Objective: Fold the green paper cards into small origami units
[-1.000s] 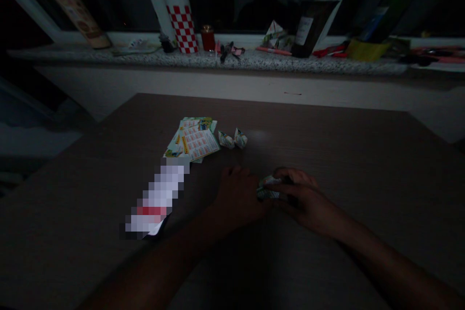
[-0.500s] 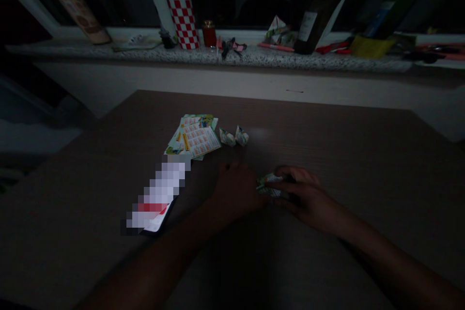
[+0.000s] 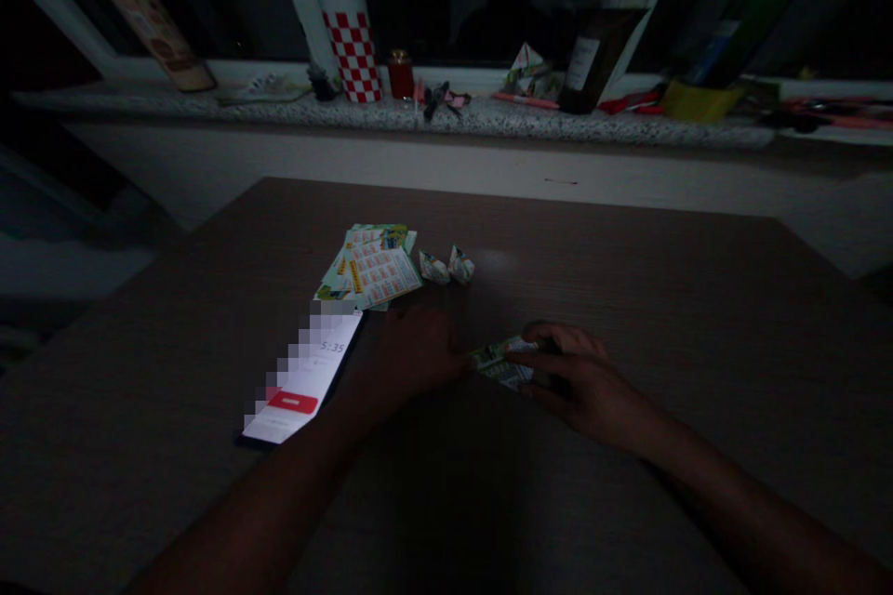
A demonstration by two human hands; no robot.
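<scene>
A small folded printed paper (image 3: 503, 364), green and white, lies low over the table between my hands. My right hand (image 3: 582, 376) is closed on its right end, with fingers over the top and the thumb below. My left hand (image 3: 419, 349) has its fingers curled in and meets the left tip of the paper; the dark hides most of its fingertips. Beyond my hands stand two little folded paper pieces (image 3: 446, 267). Left of these, several printed cards (image 3: 380, 270) lie in a fanned stack.
A lit phone (image 3: 307, 381) lies by my left forearm, its screen partly pixelated. Past the brown table (image 3: 662, 279), a granite windowsill (image 3: 481, 121) holds a red-and-white checkered bottle (image 3: 353, 56), a red jar (image 3: 400, 76), a dark bottle (image 3: 582, 70) and small clutter.
My left hand has moved left, uncovering more of the folded paper and the phone's screen. My right hand stays in nearly the same place on the paper.
</scene>
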